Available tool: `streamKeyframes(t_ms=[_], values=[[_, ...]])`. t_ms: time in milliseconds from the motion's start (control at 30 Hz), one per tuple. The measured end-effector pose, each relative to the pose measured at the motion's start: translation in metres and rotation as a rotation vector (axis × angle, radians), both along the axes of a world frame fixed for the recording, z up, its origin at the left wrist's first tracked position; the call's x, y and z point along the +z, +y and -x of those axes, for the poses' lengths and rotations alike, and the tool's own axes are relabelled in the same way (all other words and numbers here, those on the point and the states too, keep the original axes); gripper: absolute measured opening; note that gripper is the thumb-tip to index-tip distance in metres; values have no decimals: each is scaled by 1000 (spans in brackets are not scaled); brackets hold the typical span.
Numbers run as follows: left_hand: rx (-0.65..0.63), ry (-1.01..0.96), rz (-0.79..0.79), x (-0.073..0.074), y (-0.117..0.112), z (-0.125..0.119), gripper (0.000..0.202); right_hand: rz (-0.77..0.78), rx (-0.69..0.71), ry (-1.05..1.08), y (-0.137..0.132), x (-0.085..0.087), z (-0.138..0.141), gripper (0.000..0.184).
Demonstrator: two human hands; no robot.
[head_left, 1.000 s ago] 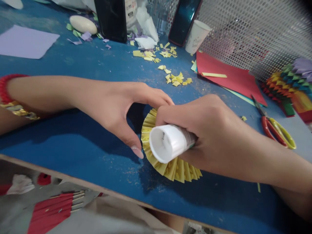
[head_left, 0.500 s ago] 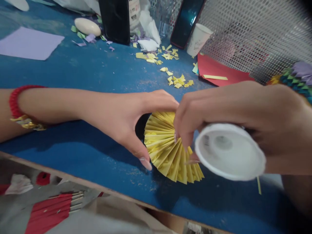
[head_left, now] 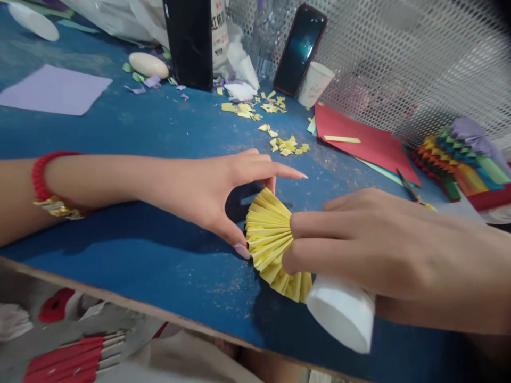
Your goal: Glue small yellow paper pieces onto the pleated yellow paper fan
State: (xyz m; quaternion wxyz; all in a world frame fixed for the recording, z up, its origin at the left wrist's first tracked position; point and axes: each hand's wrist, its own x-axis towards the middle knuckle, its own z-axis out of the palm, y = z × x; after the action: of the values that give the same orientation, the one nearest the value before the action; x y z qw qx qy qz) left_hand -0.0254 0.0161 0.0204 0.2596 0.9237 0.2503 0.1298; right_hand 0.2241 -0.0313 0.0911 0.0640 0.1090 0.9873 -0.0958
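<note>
A yellow pleated paper fan (head_left: 269, 234) is spread in a rounded shape on the blue table. Beside its left edge is my left hand (head_left: 211, 194), thumb and index finger stretched wide apart; the thumb tip touches or nearly touches the pleats. My right hand (head_left: 371, 244) reaches over from the right, its fingertips on the fan's right part, hiding the centre. Tucked under that palm, a white paper cup (head_left: 343, 314) tilts with its mouth toward the front edge. The fingers gripping the cup are mostly hidden.
Yellow paper scraps (head_left: 287, 144) lie behind the fan. Farther back are a leaning phone (head_left: 301, 48), another paper cup (head_left: 315, 85) and red paper sheets (head_left: 359, 133). Scissors (head_left: 411, 189) and colourful folded paper (head_left: 459, 154) sit at right, purple paper (head_left: 56, 90) at left.
My right hand has turned, swinging the cup's mouth downward, with its fingers now flatter over the fan. My left index finger has straightened away from the fan. The view has shifted slightly.
</note>
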Motion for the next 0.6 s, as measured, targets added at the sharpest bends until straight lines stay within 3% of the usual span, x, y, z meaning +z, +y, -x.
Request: streamKeyframes(t_ms=[267, 433, 600], values=[[4, -92, 113, 0, -1, -5, 76, -19, 13, 65, 8, -8, 10, 17], [-44, -121, 128, 2, -4, -10, 20, -110, 7, 173, 11, -18, 13, 19], [-69, -111, 126, 5, -7, -9, 17, -181, -57, 239, 15, -24, 11, 14]])
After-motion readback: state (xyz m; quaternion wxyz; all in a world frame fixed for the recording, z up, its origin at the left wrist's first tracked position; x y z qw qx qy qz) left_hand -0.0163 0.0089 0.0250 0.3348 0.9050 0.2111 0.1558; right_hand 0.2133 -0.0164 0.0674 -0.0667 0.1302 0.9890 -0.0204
